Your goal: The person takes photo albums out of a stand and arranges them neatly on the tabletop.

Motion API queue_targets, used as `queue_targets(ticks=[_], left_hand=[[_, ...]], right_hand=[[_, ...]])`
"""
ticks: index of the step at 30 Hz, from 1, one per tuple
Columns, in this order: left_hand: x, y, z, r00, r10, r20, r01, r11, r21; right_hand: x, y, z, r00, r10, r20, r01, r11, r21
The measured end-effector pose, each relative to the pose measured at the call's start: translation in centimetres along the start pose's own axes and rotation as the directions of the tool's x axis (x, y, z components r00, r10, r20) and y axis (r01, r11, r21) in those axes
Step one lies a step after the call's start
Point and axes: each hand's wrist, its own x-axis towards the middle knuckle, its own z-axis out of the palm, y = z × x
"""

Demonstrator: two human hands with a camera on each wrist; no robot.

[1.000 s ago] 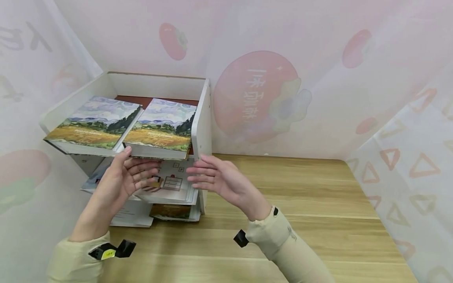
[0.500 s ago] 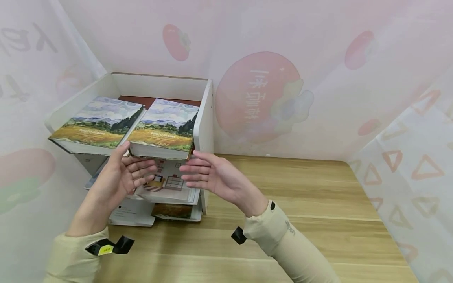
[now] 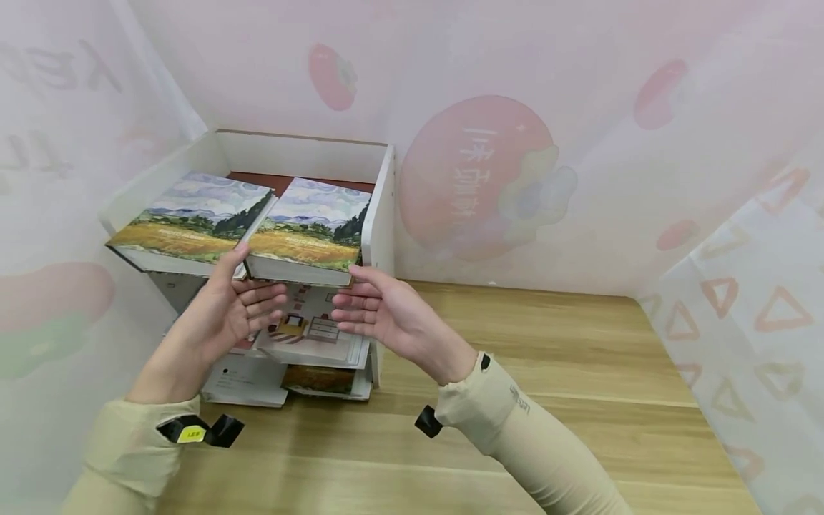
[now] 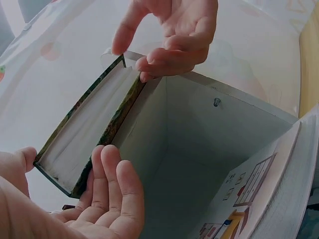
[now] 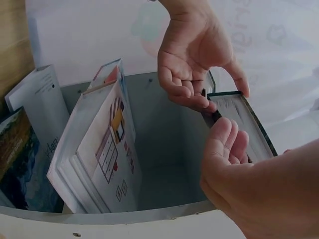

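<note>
- We judge the step in hand to be taking hold of the right album (image 3: 309,229) with both hands, one at each front corner.
- The right album lies painted cover up on the top tier of the rack (image 3: 380,207), its front end jutting out past the tier; the left album (image 3: 193,214) lies just beside it.
- Our left hand (image 3: 222,318) pinches the near left corner, thumb by the upper cover, fingers below.
- Our right hand (image 3: 399,315) pinches the other near corner likewise, thumb above, fingers beneath; how firmly either hand bears, we cannot tell.
- Under our hands, one tier down, sits the room-print book (image 3: 322,347); lower still are a dark book (image 3: 322,380) and a white book (image 3: 247,383), near the wooden surface (image 3: 515,357).
- The next move, we think, calls for firming both grips evenly and holding the right album level; whether to draw it out or push it in, we cannot settle.
- With the left album so close, a sideways pull could drag it along, so we would favour a straight line.
</note>
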Motion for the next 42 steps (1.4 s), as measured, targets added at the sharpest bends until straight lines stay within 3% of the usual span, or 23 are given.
queue_targets(ticks=[7, 14, 22, 34, 42], left_hand=[[0.14, -0.26, 0.12, 0.999, 0.009, -0.037, -0.01, 1.0, -0.027], [-0.03, -0.64, 0.34, 0.999, 0.036, -0.014, -0.035, 0.999, 0.014], [-0.59, -0.71, 0.4, 0.998, 0.062, 0.005, -0.063, 0.997, 0.037], [-0.62, -0.66, 0.48, 0.994, 0.09, 0.056, -0.086, 0.993, -0.077], [-0.7, -0.91, 0.31, 0.995, 0.092, 0.038, -0.086, 0.988, -0.13]], right_hand=[[0.52, 0.3, 0.0, 0.998, -0.009, -0.058, 0.009, 1.0, -0.01], [0.22, 0.54, 0.14, 0.995, -0.036, -0.098, 0.032, 0.998, -0.047], [0.19, 0.63, 0.21, 0.994, -0.043, -0.096, 0.043, 0.999, -0.005], [0.66, 0.65, 0.38, 0.994, -0.068, -0.091, 0.075, 0.994, 0.074], [0.73, 0.88, 0.42, 0.993, -0.06, -0.106, 0.07, 0.993, 0.092]])
